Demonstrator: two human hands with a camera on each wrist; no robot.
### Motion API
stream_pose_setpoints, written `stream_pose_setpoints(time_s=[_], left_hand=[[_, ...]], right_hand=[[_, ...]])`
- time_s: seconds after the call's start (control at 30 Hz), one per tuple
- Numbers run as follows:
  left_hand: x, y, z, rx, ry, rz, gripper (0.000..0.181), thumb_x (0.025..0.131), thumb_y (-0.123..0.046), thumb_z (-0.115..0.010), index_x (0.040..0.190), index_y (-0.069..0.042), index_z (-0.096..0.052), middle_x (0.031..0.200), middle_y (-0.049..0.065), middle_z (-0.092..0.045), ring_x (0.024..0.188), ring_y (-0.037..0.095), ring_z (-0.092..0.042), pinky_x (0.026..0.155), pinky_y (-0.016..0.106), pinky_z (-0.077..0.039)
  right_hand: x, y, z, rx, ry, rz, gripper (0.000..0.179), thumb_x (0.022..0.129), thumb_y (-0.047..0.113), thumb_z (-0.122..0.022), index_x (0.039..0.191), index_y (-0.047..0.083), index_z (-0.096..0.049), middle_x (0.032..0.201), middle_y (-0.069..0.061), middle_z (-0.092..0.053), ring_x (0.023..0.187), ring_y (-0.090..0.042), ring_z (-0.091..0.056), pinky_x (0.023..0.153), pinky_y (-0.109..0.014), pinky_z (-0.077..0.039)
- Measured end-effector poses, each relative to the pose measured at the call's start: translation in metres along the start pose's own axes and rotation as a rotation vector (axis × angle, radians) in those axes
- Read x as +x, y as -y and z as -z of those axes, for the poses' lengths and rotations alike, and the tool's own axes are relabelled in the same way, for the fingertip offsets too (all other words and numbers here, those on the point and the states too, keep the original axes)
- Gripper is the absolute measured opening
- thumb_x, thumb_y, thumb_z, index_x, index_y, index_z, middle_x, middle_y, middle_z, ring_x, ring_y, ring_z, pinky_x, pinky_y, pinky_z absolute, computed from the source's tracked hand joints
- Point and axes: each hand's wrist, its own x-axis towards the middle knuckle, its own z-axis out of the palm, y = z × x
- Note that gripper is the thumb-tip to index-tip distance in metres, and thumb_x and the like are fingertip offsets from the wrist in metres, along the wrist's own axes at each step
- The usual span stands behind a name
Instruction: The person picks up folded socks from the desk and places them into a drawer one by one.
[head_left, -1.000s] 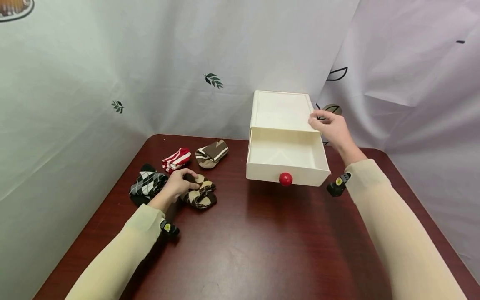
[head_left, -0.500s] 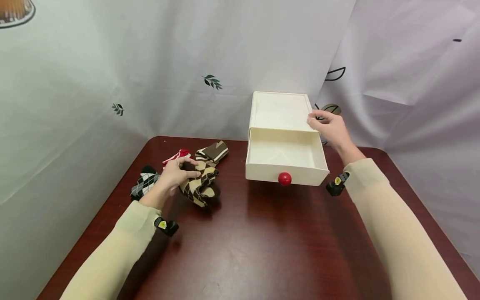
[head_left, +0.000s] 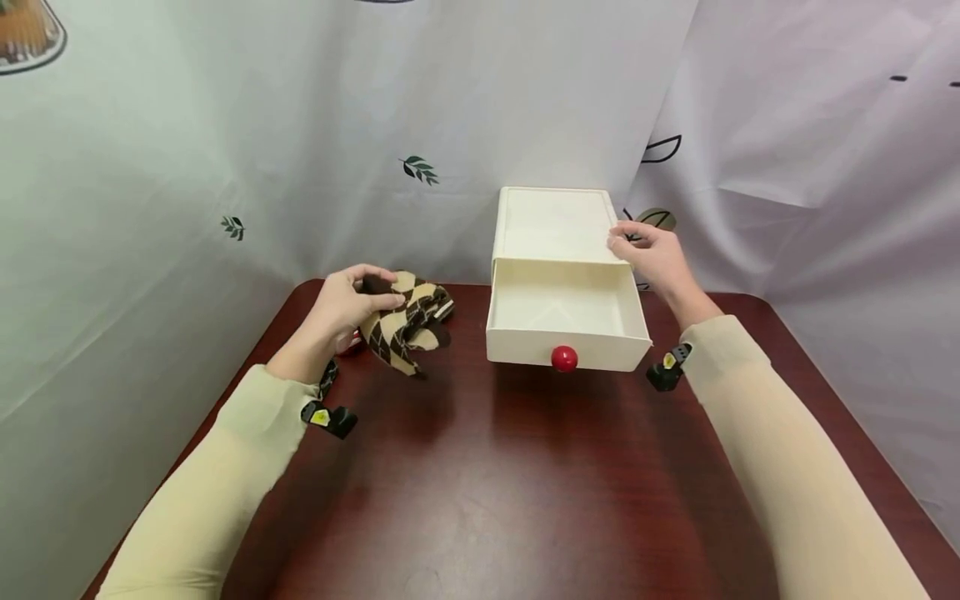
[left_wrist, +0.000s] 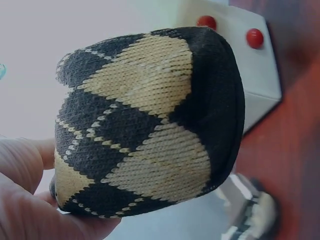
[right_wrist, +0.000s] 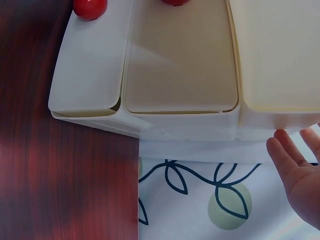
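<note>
My left hand (head_left: 341,308) pinches a folded pair of tan and black argyle socks (head_left: 392,329) between thumb and fingers, raised above the left part of the table. In the left wrist view the argyle bundle's dark end faces away from the hand. A white drawer unit (head_left: 557,223) with red knobs stands toward the back right. Its top drawer (head_left: 517,346) is pulled out and shows a bare interior. My right hand (head_left: 654,257) touches the unit's upper right edge; in the right wrist view its extended fingertips (right_wrist: 281,137) lie at the side wall.
Behind the left hand, mostly covered, are red and white striped socks (head_left: 350,343), brown striped socks (head_left: 446,310) and a black patterned pair (head_left: 327,379). A patterned white cloth (head_left: 337,192) hangs behind the dark red table (head_left: 480,467).
My left hand has lifted the tan and black argyle socks off the table and carried them up and toward the back. The right hand stays at the drawer unit's edge.
</note>
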Motion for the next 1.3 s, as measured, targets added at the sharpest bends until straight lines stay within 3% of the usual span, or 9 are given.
stream_pose_setpoints(time_s=[0.23, 0.5, 0.73, 0.93, 1.07, 1.3], left_hand=[[0.010, -0.034, -0.002, -0.128, -0.016, -0.054, 0.036, 0.076, -0.005, -0.076, 0.109, -0.006, -0.061, 0.107, 0.006, -0.052, 0.084, 0.015, -0.054, 0.062, 0.022, -0.050], [0.023, -0.059, -0.010, -0.208, -0.027, -0.092, 0.034, 0.075, 0.002, -0.075, 0.106, -0.005, -0.062, 0.108, 0.006, -0.053, 0.086, 0.014, -0.055, 0.062, 0.020, -0.051], [0.032, -0.081, -0.037, -0.204, 0.022, -0.134, 0.032, 0.075, 0.001, -0.075, 0.104, -0.005, -0.063, 0.121, 0.007, -0.050, 0.096, 0.018, -0.053, 0.068, 0.024, -0.050], [0.037, -0.096, -0.058, -0.190, 0.031, -0.150, 0.032, 0.074, 0.000, -0.076, 0.104, -0.006, -0.064, 0.121, 0.005, -0.051, 0.101, 0.020, -0.054, 0.078, 0.030, -0.051], [0.037, -0.106, -0.070, -0.183, 0.055, -0.162, 0.032, 0.075, -0.002, -0.076, 0.104, -0.007, -0.064, 0.119, 0.006, -0.052, 0.100, 0.021, -0.056, 0.079, 0.031, -0.051], [0.036, -0.119, -0.097, -0.176, 0.087, -0.190, 0.030, 0.076, -0.002, -0.075, 0.103, -0.007, -0.063, 0.116, 0.006, -0.053, 0.100, 0.019, -0.055, 0.079, 0.029, -0.050]], right_hand=[[0.002, 0.000, -0.006, 0.019, 0.005, 0.016, 0.045, 0.086, 0.041, -0.063, 0.120, 0.011, -0.059, 0.135, -0.009, -0.045, 0.104, -0.021, -0.050, 0.085, -0.041, -0.042], [0.003, -0.002, -0.014, 0.027, 0.006, 0.027, 0.043, 0.086, 0.040, -0.063, 0.117, 0.010, -0.060, 0.130, -0.008, -0.048, 0.101, -0.021, -0.050, 0.084, -0.042, -0.043], [0.001, -0.003, -0.014, 0.041, -0.021, 0.027, 0.041, 0.086, 0.038, -0.064, 0.117, 0.010, -0.061, 0.130, -0.008, -0.048, 0.099, -0.019, -0.050, 0.081, -0.038, -0.043], [0.001, -0.001, -0.014, 0.045, -0.015, 0.029, 0.041, 0.086, 0.038, -0.064, 0.116, 0.010, -0.061, 0.134, -0.008, -0.046, 0.102, -0.020, -0.049, 0.082, -0.039, -0.043], [0.001, 0.000, -0.016, 0.055, -0.007, 0.018, 0.043, 0.086, 0.039, -0.064, 0.118, 0.011, -0.060, 0.137, -0.008, -0.043, 0.103, -0.022, -0.049, 0.086, -0.046, -0.042], [0.003, 0.002, -0.022, 0.064, -0.005, 0.023, 0.042, 0.086, 0.036, -0.064, 0.119, 0.009, -0.060, 0.140, -0.006, -0.041, 0.102, -0.021, -0.047, 0.084, -0.044, -0.042]])
